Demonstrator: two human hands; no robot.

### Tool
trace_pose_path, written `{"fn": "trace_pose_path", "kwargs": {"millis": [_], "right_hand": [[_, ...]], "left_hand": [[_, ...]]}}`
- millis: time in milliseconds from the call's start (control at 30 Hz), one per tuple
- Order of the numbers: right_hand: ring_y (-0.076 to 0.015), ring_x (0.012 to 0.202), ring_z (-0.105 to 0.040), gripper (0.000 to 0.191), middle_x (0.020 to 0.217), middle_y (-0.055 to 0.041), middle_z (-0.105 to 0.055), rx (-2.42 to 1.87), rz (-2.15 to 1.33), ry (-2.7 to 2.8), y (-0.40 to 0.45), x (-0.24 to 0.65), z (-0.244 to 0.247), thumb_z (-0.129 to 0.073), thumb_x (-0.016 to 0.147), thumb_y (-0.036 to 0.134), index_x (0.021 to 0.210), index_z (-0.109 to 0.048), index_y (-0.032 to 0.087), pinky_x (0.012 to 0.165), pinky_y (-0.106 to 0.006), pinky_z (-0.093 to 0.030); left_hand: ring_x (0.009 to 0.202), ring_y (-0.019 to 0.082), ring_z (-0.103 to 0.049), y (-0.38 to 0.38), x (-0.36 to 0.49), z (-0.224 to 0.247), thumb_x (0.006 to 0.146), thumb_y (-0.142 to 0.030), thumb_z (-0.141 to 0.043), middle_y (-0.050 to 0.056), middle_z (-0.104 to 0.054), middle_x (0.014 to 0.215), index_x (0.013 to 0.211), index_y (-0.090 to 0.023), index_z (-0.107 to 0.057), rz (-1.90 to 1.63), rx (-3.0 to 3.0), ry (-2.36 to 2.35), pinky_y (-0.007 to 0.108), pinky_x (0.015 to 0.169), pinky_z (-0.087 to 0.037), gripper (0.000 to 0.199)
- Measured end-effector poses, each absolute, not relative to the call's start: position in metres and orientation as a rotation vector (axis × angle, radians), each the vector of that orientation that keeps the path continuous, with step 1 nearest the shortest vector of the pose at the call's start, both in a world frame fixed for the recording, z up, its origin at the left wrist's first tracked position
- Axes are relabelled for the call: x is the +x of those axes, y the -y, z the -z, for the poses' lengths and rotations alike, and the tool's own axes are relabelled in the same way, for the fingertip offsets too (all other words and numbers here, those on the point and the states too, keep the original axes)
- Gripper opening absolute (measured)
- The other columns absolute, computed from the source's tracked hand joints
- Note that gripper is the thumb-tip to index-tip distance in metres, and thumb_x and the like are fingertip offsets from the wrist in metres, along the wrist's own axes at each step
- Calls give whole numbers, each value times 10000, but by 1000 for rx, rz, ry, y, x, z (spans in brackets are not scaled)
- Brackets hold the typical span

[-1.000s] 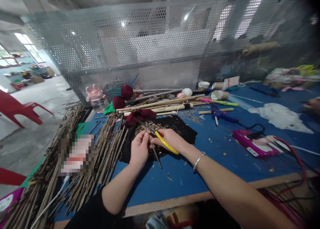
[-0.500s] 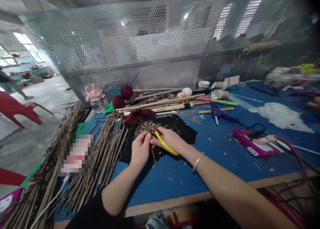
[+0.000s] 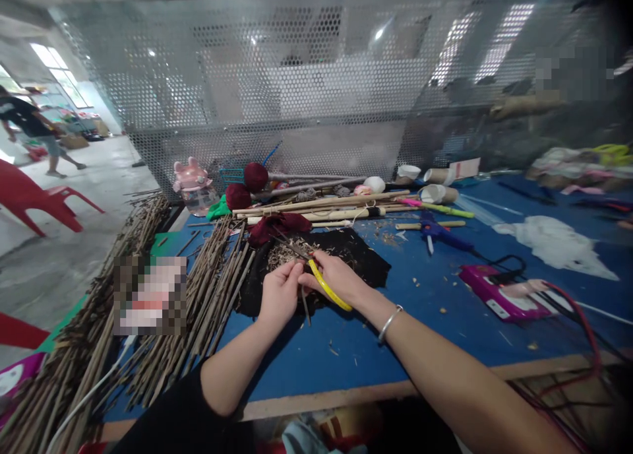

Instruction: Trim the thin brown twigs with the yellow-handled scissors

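My right hand (image 3: 332, 279) is closed on yellow-handled scissors (image 3: 329, 288), whose blades point up and left over a heap of small chips. Close beside it, my left hand (image 3: 281, 291) pinches a thin brown twig (image 3: 305, 303); its lower end hangs below the fingers. Both hands are over a black cloth (image 3: 368, 259) that bears the chips. A dark red cloth (image 3: 277, 226) lies just behind. To the left of the hands, many cut sticks (image 3: 210, 289) lie in bundles.
A blue table (image 3: 395, 342) carries a glue gun (image 3: 442, 235), a purple power strip (image 3: 499, 299) with cables, white plastic (image 3: 558, 239) and dark red yarn balls (image 3: 256, 177). Behind stands a perforated metal screen (image 3: 237, 91). A person (image 3: 34, 124) walks at the far left, near a red chair (image 3: 44, 200).
The view has shifted slightly. The person at the far left has come further into view. My hands keep nearly the same position and hold.
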State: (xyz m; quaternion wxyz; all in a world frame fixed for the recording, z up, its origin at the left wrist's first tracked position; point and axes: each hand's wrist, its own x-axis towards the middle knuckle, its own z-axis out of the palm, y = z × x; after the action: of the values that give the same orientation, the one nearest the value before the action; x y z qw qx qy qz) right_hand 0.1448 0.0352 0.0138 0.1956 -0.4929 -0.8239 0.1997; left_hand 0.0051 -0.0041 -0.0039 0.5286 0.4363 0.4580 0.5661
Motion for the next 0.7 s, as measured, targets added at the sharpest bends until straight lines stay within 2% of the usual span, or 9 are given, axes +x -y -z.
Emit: {"fn": "trace_pose_path", "kwargs": {"millis": [467,567,700], "right_hand": [[-117,556,-467,450,649,-16,-567,-1401,-532,2265,-38,141,-6,-542,719,612,741,-539,163,515,-216,-313],[-111,543,-461,449,637,-18,-574,-1441,-566,2238,-39,141,-5,-537,724,606,701,-549,158,500,-211,-300],[-104,538,-451,438,627,-12,-573,-1456,-613,2227,-42,142,-5,-523,739,590,698,-560,155,490,-204,-283]], "left_hand": [[441,85,-481,3,4,9,749,-447,-563,-10,-552,537,693,-142,-619,-1385,1105,-1136,193,444,-419,315],[466,101,-537,2,4,8,753,-456,-551,-4,-579,557,733,-141,-613,-1362,1079,-1133,194,454,-443,322],[470,114,-577,1,4,4,752,-467,-541,11,-623,618,890,-137,-606,-1323,1056,-1166,180,412,-428,363]]}}
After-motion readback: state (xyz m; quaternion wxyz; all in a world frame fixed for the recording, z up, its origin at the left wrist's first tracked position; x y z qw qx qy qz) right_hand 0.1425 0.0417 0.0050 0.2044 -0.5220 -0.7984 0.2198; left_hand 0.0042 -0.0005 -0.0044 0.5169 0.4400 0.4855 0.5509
